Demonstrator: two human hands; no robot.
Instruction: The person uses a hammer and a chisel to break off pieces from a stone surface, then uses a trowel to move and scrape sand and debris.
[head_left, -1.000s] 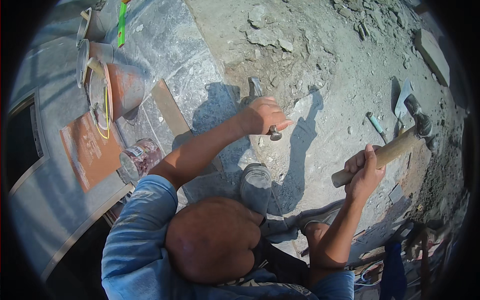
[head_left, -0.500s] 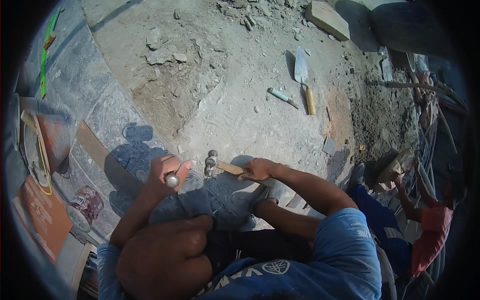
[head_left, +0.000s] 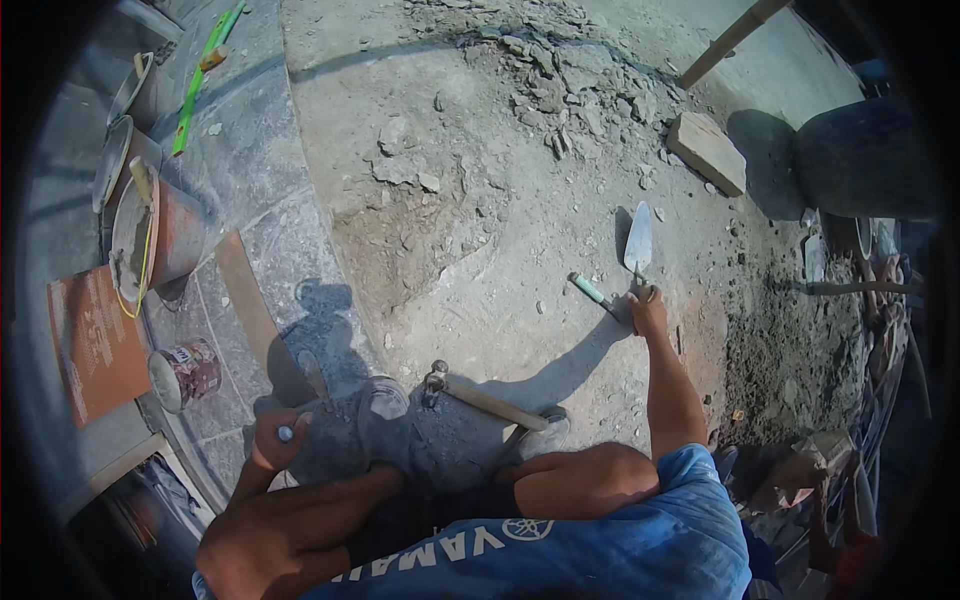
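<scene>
My right hand is stretched forward and wrapped round the handle of a pointed trowel, whose blade points away from me. Close beside that hand lies a small tool with a light-green handle, its tip in shadow. A hammer rests on the ground between my feet, metal head to the left, wooden handle toward my right shoe. My left hand, by my left knee, is closed round a metal rod; only its round shiny end shows, the remainder being hidden.
Broken rubble is strewn ahead, with a stone block and a dark barrel at far right. Left are buckets, a tin, a brown board and a green level. Another person works at lower right.
My right hand has let go of the hammer, leaving it on the ground, and reached forward right to grasp the trowel. My left hand has drawn back toward my knee; the view has shifted.
</scene>
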